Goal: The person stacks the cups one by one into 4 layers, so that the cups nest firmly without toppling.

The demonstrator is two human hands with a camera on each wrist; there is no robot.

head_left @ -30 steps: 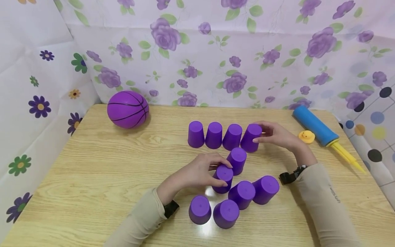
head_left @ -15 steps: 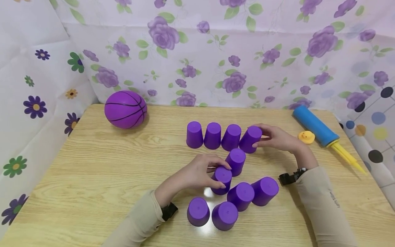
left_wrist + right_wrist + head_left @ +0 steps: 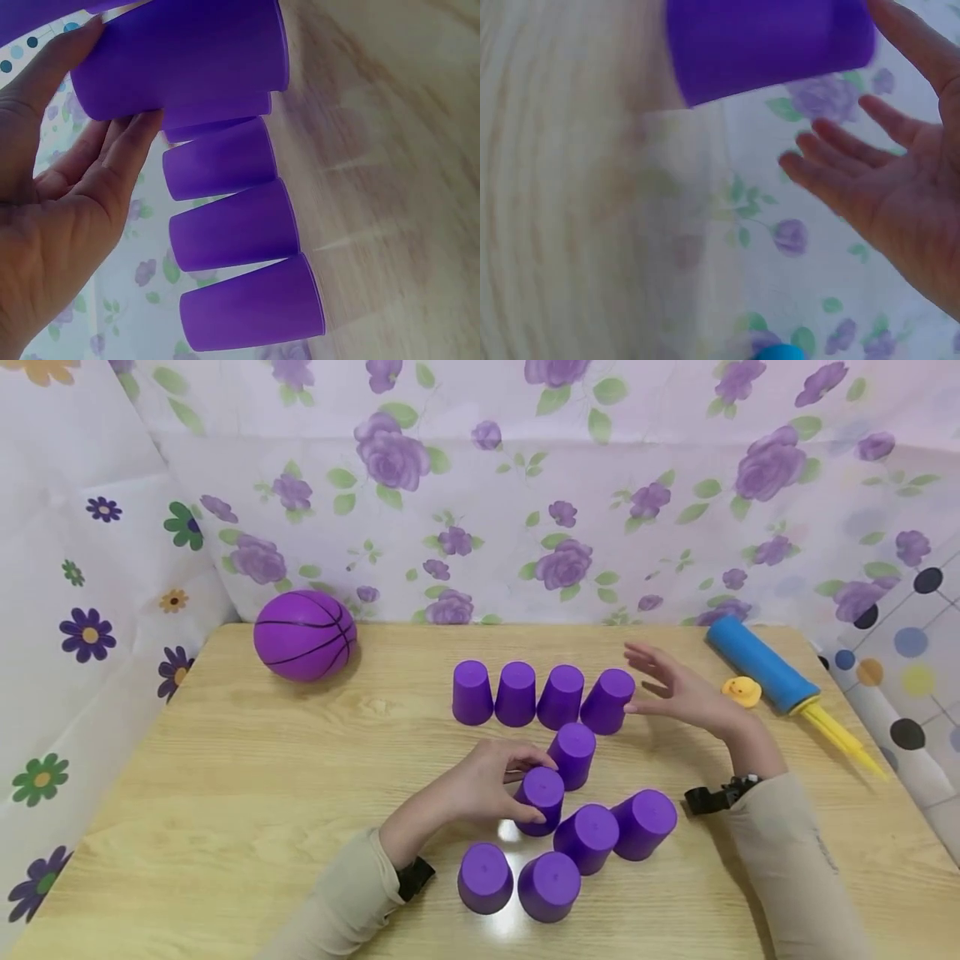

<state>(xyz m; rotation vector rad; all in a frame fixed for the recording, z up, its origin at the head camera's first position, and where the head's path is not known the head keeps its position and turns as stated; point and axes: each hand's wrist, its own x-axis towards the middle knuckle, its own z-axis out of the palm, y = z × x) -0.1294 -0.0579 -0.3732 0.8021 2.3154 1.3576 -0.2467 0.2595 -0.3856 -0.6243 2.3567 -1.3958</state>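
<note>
Purple cups stand upside down on the wooden table. My left hand [image 3: 487, 781] holds one cup [image 3: 542, 810] between thumb and fingers; the left wrist view shows this cup [image 3: 187, 60] from the side, fingertips on its wall. Just behind it is another cup [image 3: 573, 756]. My right hand [image 3: 678, 689] is spread beside the rightmost cup [image 3: 606, 706] of the back row, thumb tip close to its side. In the right wrist view, the fingers [image 3: 832, 161] are apart from that cup [image 3: 772, 45].
Nearer the front stand several more cups, among them a front-left cup [image 3: 485, 881] and a right one [image 3: 645, 827]. A purple ball [image 3: 305, 635] sits at the back left. On the right lie a blue and yellow pump [image 3: 765, 664] and a small yellow duck [image 3: 742, 692].
My right hand has let go of the rightmost back-row cup, its fingers lifting and spreading away to the right. My left hand keeps its hold on the same cup.
</note>
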